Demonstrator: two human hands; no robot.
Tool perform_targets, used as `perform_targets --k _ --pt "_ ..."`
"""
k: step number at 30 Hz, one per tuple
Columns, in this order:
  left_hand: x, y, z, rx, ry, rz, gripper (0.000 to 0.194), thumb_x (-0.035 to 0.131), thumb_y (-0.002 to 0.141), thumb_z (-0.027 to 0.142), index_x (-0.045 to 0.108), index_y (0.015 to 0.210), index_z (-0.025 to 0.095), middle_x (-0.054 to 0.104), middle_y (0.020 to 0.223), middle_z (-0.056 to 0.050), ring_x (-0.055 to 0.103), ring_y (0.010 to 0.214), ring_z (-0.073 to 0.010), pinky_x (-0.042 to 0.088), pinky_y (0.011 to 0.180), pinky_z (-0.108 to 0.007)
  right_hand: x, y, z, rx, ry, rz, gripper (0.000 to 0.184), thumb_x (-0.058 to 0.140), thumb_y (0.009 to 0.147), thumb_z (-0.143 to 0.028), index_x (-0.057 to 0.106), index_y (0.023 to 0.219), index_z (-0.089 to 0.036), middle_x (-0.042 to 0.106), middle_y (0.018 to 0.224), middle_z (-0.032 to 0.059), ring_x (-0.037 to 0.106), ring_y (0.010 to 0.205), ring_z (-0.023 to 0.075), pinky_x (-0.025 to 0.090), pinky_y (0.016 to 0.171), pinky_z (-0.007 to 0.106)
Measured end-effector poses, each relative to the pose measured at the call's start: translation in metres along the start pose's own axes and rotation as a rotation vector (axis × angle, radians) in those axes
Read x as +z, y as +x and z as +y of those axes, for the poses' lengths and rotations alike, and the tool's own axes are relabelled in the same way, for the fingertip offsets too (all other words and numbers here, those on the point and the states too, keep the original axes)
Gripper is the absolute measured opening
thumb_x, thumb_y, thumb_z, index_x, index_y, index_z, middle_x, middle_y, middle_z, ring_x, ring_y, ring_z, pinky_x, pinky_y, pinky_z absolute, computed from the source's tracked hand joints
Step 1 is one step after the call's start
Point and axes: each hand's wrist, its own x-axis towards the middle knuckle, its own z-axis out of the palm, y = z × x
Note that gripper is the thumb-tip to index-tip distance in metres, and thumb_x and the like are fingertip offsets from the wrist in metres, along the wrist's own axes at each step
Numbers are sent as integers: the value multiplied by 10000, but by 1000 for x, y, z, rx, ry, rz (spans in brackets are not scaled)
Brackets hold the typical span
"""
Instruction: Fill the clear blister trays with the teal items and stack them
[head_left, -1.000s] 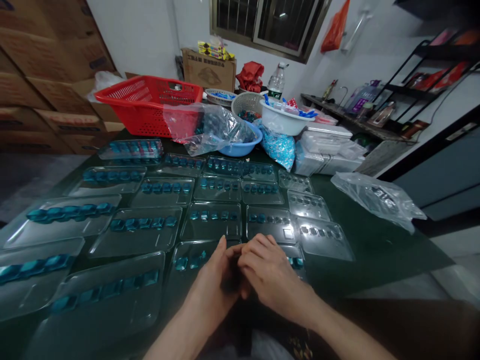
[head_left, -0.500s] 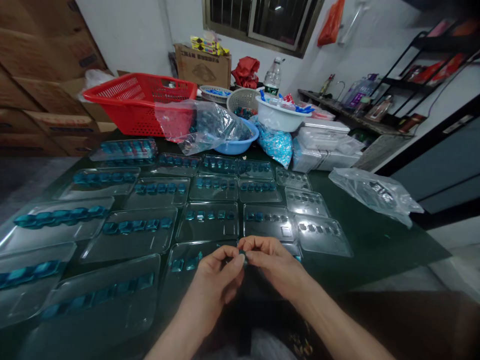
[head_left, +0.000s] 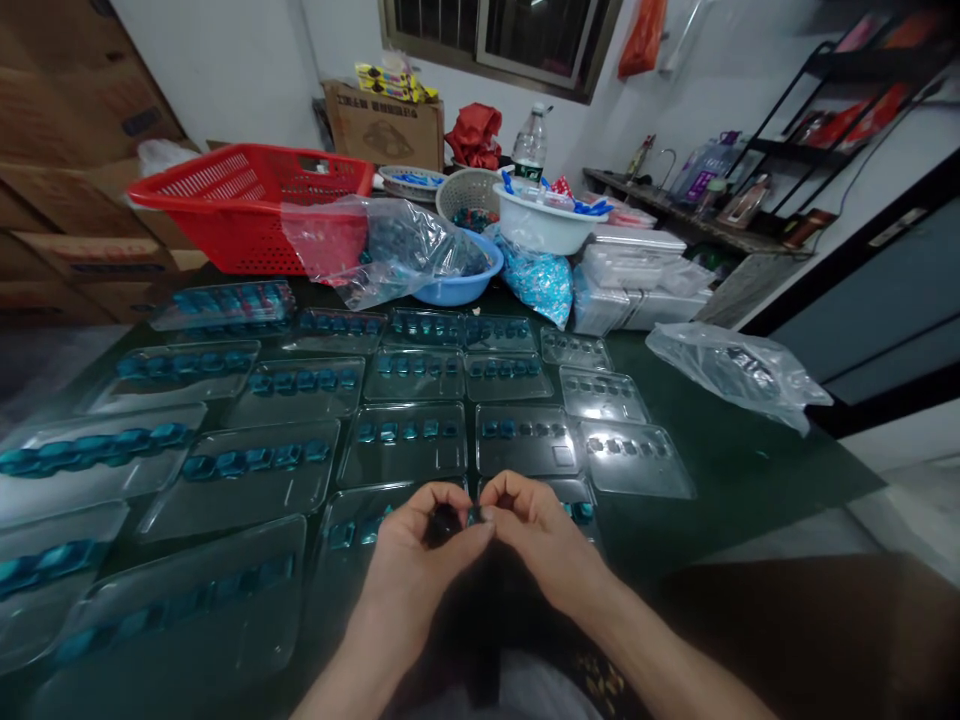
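My left hand (head_left: 420, 550) and my right hand (head_left: 547, 535) meet over the near edge of the table. Between their fingertips is a small dark, glossy piece (head_left: 474, 515), mostly covered, so its kind does not show. Both hands are closed in a pinch on it. Just beyond them lies a clear plastic tray (head_left: 409, 460) with a row of teal gem-like pieces (head_left: 388, 432). The tray to its right (head_left: 525, 460) has teal pieces only in the left part of its row of hollows. Another tray (head_left: 322, 575) is partly hidden under my left hand.
Several more clear trays with teal pieces cover the left of the dark green table (head_left: 750, 480). At the back stand a red basket (head_left: 247, 235), a blue basin (head_left: 457, 290), a white basin (head_left: 544, 220) and stacked clear boxes (head_left: 637, 270). A plastic bag (head_left: 739, 370) lies at right.
The view has shifted slightly, so the table's contents sit a little further left. Both hands still pinch the small piece; the left fingers have spread slightly and its thumb reaches further right.
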Motion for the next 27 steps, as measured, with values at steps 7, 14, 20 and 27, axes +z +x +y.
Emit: perform_targets --k 7,14,20,27 --pt "-4 5 -9 -276 -235 -215 167 669 656 226 519 701 168 401 511 61 307 407 -29 173 372 -168 -2 -3 4 -107 -50 7 54 551 758 -169 501 737 -164 469 641 -44 412 574 69 311 518 189" --pt "-6 0 -14 -279 -509 -383 89 534 763 219 537 726 138 467 629 -9 395 530 -68 157 382 -168 -2 -6 3 -123 163 8 153 604 725 -136 462 762 -180 517 712 -31 478 655 83 365 596 199" --pt "-8 -1 -17 -265 -451 -385 178 549 760 222 488 614 142 445 543 10 318 451 -45 150 379 -166 -1 -5 5 -34 291 -15 161 622 699 -128 473 737 -173 525 660 -32 463 594 76 353 568 195" --pt "-1 -2 -16 -285 -383 -246 128 585 738 252 586 684 135 443 549 12 363 493 -60 197 382 -161 -5 -14 13 -154 8 108 15 554 771 -163 549 779 -175 527 704 -27 480 634 81 369 589 199"
